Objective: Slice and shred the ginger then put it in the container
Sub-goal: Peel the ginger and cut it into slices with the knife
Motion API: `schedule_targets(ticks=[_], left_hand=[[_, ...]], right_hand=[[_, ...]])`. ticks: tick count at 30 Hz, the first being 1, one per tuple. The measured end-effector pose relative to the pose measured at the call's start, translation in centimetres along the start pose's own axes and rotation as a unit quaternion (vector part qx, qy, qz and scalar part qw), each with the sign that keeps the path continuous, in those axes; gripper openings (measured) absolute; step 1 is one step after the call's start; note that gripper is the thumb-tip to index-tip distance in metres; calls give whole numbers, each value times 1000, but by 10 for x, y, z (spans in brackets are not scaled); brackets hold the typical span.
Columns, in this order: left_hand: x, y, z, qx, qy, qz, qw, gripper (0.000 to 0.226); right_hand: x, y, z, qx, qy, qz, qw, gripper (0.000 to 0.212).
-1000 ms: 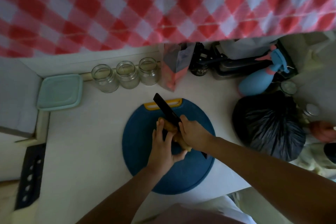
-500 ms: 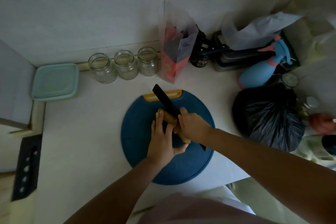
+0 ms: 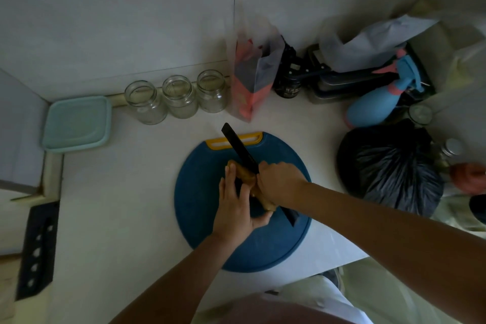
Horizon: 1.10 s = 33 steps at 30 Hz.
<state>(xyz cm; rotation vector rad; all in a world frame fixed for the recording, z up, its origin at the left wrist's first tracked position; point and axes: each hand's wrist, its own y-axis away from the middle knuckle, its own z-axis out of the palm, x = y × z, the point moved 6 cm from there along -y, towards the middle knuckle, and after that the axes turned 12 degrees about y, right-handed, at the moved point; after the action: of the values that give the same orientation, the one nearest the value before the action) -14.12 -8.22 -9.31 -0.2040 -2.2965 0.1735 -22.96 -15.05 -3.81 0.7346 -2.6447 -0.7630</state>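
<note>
Well, our right hand (image 3: 278,184) clamps the knife (image 3: 239,147), our flat left hand (image 3: 234,202) at its eight o'clock steadies the ginger (image 3: 246,175); a slip could cut fingers.

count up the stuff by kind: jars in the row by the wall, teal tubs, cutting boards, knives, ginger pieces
glass jars: 3
teal lidded container: 1
blue cutting board: 1
black knife: 1
ginger piece: 1
total: 7
</note>
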Motion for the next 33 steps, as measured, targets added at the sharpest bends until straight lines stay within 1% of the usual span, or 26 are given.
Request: schedule_targets(ticks=[3,9,13,17,20,23,26,30,33], left_hand=[[1,0,1,2,-12,13,1000,70],[2,-1,-1,5,3,16,1000,71],[3,-2,-3,8,15,7,1000,72],[5,-5,-5,6,19,9,1000,70],[5,-3,-4,-5,11,7,1000,70],[4,-2,-5,-15,1,4,1000,68],[4,-3,-8,-22,-2,-5,1000,72],[4,-7,-13,-39,-2,-18,999,75],[3,-8,-14,-56,3,-23,998,75]], right_hand=[[-6,0,6,-5,-2,-1,1000,32],[2,-3,10,-2,-29,2,1000,27],[7,-4,5,1,-29,-17,999,33],[13,-2,3,14,-38,-10,999,37],[8,1,2,29,-17,-1,999,34],[2,3,-1,24,10,6,1000,29],[-1,7,-2,20,27,-4,999,30],[1,10,2,29,13,9,999,33],[0,8,6,38,-1,24,999,32]])
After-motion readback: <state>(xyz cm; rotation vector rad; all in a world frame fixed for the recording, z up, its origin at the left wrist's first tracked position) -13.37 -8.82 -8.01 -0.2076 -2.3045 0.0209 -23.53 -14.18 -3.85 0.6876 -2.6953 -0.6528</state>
